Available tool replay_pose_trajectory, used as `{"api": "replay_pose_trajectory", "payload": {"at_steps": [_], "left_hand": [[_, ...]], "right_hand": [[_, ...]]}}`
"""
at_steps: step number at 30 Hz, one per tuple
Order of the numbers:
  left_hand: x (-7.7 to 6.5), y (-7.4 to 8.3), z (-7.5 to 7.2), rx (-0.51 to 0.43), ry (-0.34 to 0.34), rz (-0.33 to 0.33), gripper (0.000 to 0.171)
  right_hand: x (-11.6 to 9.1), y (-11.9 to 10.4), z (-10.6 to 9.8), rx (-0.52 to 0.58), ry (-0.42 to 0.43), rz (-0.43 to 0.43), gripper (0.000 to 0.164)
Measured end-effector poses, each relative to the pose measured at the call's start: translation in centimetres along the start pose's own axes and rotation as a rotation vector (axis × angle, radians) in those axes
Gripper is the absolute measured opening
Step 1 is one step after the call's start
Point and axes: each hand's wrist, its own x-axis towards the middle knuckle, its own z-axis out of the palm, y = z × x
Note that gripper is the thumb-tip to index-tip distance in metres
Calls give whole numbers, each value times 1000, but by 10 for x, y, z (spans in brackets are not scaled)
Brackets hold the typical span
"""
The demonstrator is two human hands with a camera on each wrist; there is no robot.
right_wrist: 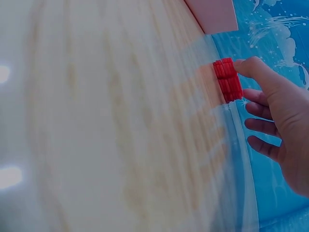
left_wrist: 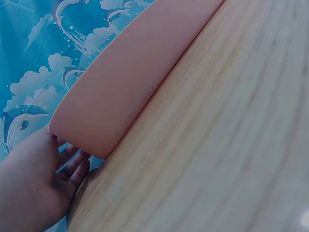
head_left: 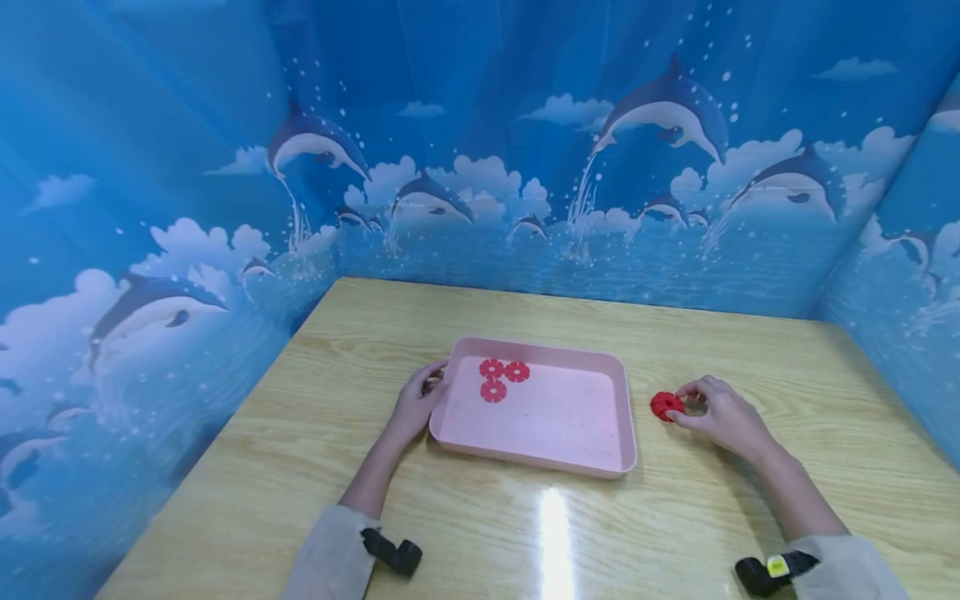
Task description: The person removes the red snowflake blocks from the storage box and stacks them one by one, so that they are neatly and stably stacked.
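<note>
A shallow pink tray point(head_left: 555, 408) lies on the wooden table, with 3 flat red notched discs point(head_left: 492, 390) inside near its left end. At the tray's left side, my left hand point(head_left: 417, 402) grips the wall; in the left wrist view its curled fingers point(left_wrist: 79, 169) show beside the tray's corner, while the thumb tip is hidden. Right of the tray, my right hand point(head_left: 722, 415) pinches a small stack of red notched discs point(head_left: 665, 405) between thumb and index finger. The right wrist view shows this stack point(right_wrist: 228, 80) side on, the other fingers spread loosely below.
The light wood table point(head_left: 360, 333) is backed by a blue curtain point(head_left: 480, 100) printed with dolphins and clouds. A bright light reflection point(head_left: 555, 533) falls on the tabletop in front of the tray. Black camera straps point(head_left: 390, 550) sit at both sleeves.
</note>
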Motion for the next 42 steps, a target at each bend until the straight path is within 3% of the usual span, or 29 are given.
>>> {"api": "replay_pose_trajectory", "payload": {"at_steps": [6, 10, 15, 20, 23, 32, 42], "left_hand": [[-9, 27, -2, -9, -21, 9, 36], [-11, 33, -2, 10, -15, 1, 36], [-10, 28, -3, 12, -12, 11, 36], [-1, 2, -1, 0, 2, 7, 36], [2, -8, 0, 1, 9, 1, 37], [2, -9, 1, -7, 10, 21, 37], [4, -15, 1, -22, 13, 29, 36]], "right_hand": [[-1, -7, -10, 51, 29, 13, 35], [1, -18, -19, 69, 75, -27, 31], [11, -43, -28, 69, 83, -68, 31], [25, -74, -27, 63, 55, -107, 30], [35, -91, -21, 62, 33, -136, 29], [61, -142, 13, 81, -33, -184, 38], [82, -177, 56, 160, -119, -202, 39]]}}
